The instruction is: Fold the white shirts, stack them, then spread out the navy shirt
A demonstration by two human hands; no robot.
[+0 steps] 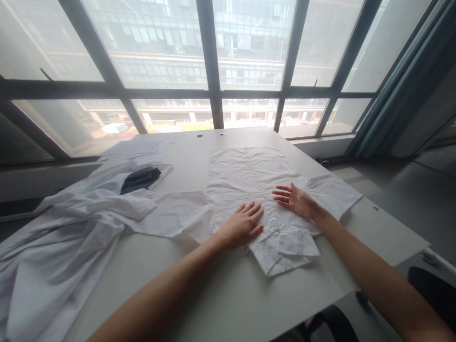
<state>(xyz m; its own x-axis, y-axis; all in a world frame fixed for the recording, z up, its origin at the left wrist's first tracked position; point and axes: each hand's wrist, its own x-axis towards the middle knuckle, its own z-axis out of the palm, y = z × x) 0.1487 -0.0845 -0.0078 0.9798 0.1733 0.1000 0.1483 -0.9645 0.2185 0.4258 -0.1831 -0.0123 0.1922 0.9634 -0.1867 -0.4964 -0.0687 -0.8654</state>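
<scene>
A white shirt (249, 171) lies spread out on the white table (302, 289), its body toward the window and its collar (297, 244) toward me. One sleeve stretches left and the other (335, 190) right. Fine wrinkles cross the body. My left hand (244, 224) rests palm down on the shirt left of the collar, fingers extended. On the right, my right hand (297, 200) is turned on its side above the cloth, fingers apart and holding nothing. Whether it touches the fabric I cannot tell.
More white cloth (67, 256) is heaped along the table's left side, with a folded dark cloth (140, 179) on it. Large windows (249, 42) rise behind the table. A blue-grey curtain (395, 90) hangs at right. A black chair (331, 323) is at the near edge.
</scene>
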